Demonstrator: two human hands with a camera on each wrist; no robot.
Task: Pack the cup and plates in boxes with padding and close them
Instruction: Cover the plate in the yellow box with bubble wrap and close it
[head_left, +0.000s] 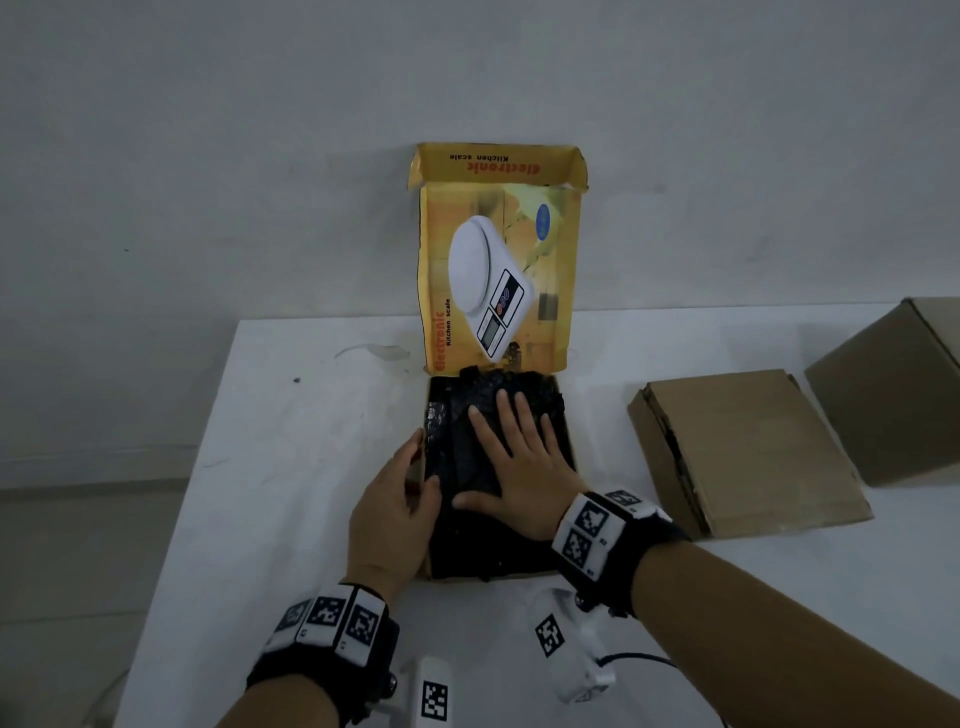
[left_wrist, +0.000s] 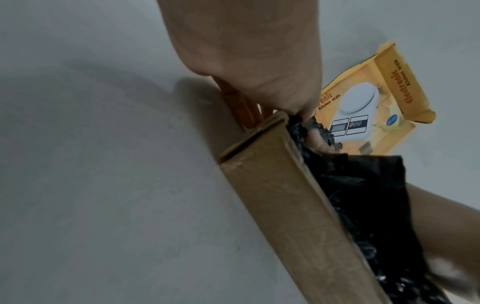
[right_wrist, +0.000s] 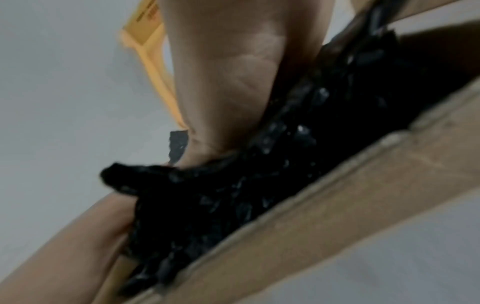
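Note:
An open yellow kitchen-scale box (head_left: 498, 260) stands mid-table with its lid upright against the wall. Black bubble-wrap padding (head_left: 457, 441) fills its tray and hides whatever lies beneath; no cup or plate shows. My right hand (head_left: 519, 457) lies flat on the padding with fingers spread, pressing down. My left hand (head_left: 395, 504) holds the tray's left wall (left_wrist: 280, 205), fingers outside and thumb inside on the padding (left_wrist: 363, 185). The right wrist view shows my right hand's palm (right_wrist: 228, 82) on the padding (right_wrist: 233, 185), above the tray's brown wall (right_wrist: 337, 216).
A flat closed brown cardboard box (head_left: 743, 447) lies to the right, and a taller brown box (head_left: 898, 389) stands beyond it at the table's right edge. The white table (head_left: 291, 467) ends at the left; the wall is close behind.

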